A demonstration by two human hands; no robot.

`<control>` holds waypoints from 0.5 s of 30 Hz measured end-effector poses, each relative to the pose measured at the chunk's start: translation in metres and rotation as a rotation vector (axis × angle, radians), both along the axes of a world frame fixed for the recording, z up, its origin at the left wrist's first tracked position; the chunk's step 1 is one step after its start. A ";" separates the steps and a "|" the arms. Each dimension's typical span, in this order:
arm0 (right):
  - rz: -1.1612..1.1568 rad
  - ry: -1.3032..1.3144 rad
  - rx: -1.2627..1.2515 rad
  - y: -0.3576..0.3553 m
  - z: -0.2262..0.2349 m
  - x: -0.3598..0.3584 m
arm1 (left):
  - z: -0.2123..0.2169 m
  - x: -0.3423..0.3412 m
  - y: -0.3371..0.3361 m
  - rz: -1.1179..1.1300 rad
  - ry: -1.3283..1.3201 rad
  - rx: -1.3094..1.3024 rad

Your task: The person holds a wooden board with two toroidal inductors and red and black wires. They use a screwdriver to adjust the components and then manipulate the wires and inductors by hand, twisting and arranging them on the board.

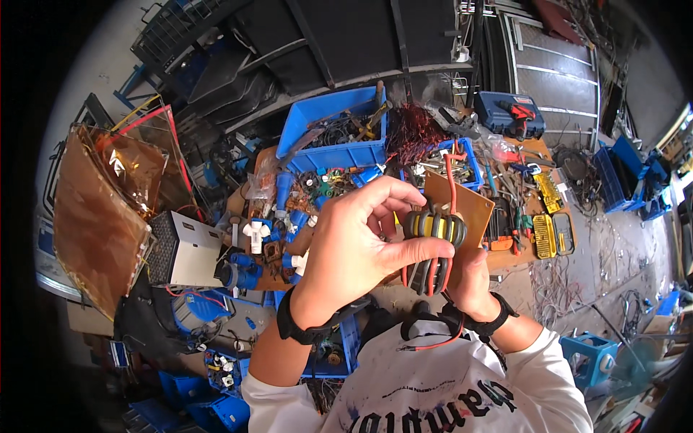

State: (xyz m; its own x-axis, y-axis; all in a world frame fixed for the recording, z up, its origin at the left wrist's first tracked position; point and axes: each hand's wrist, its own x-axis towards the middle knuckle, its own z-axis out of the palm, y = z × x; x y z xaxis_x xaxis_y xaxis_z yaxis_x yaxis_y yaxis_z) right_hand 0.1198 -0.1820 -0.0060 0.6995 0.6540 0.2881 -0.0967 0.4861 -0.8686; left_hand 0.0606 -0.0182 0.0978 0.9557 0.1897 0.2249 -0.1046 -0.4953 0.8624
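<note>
Between my hands is a ring-shaped coil, a yellow-green core wound with thick black and red wire. My left hand is closed round it, thumb across the front and fingers curled over the far side. A red wire end sticks up from the coil, and another red lead hangs in front of my shirt. Upright just behind the coil stands a flat tan board. My right hand grips the board's lower part, with its fingers mostly hidden behind the coil and board.
Beyond my hands, a cluttered workbench carries a blue crate of wires and tools, a red drill on a blue case, and a yellow bit set. Brown sheets lean at the left. Wire scraps litter the floor.
</note>
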 end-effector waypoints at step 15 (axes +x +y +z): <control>-0.146 -0.079 0.030 0.010 0.000 0.003 | -0.046 -0.015 -0.021 0.129 -0.305 -0.092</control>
